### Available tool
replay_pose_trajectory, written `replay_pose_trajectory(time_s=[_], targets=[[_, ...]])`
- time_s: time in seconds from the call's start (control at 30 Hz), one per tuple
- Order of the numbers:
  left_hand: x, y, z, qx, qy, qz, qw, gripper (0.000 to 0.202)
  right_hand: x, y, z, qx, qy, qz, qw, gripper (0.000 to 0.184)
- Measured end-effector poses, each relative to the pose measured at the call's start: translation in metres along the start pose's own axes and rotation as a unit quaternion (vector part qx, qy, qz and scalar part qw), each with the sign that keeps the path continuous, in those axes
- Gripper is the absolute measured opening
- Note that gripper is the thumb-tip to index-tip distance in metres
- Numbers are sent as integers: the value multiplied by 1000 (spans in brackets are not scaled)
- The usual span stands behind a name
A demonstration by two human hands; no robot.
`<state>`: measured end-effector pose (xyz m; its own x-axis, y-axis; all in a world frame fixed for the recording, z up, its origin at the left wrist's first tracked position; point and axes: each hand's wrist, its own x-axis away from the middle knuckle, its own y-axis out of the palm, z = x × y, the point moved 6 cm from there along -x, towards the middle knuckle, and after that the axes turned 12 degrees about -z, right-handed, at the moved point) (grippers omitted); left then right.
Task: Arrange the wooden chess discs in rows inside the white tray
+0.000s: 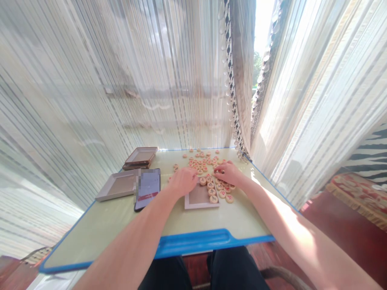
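Observation:
Round wooden Chinese chess pieces (pixel 211 192), marked with red or dark characters, stand in a column along the right side of a shallow light-framed tray (pixel 202 206). My left hand (pixel 185 180) reaches over the tray's left rim with its fingers curled down; what is under the fingertips is hidden. My right hand (pixel 230 172) is beyond the tray's right side, thumb and fingers closed around a chess piece (pixel 218 172). More loose pieces (pixel 227 189) lie below and beside that hand, and a scattered group (pixel 198 162) lies farther back on the table.
The pale green table (pixel 181 223) has a blue edge. At the left lie a phone (pixel 148 187), another shallow tray (pixel 117 185) and stacked trays (pixel 141 155). Sheer striped curtains (pixel 169 80) hang behind and at both sides. A fringed patterned seat (pixel 361 193) is at the right.

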<state>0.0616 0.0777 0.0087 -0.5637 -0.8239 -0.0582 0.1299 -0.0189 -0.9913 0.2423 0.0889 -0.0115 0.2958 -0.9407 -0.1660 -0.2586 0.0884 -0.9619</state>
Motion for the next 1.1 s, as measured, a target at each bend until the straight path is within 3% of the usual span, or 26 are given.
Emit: replay_pose_trajectory(time_s=[0.27,0.4,0.5,0.6,0.77,1.1], targets=[[-1,7,-5,19,0,-32,999,33,-4,1,4,-15,17,-6,1000,21],[-1,7,-9,13,-10,-28,999,30,4,-15,-2,-99,59,63,991,25],[-2,7,-11,0,-20,-27,999,28,14,-22,-38,-159,-50,72,983,22],[-2,6,-10,-10,-21,-26,999,25,24,-16,-77,-102,-143,40,984,18],[0,4,-9,-12,-35,-45,998,21,30,1,-95,-79,-143,-20,986,16],[2,2,-8,-27,-40,-68,997,22,30,1,-104,-61,-167,-35,983,18]])
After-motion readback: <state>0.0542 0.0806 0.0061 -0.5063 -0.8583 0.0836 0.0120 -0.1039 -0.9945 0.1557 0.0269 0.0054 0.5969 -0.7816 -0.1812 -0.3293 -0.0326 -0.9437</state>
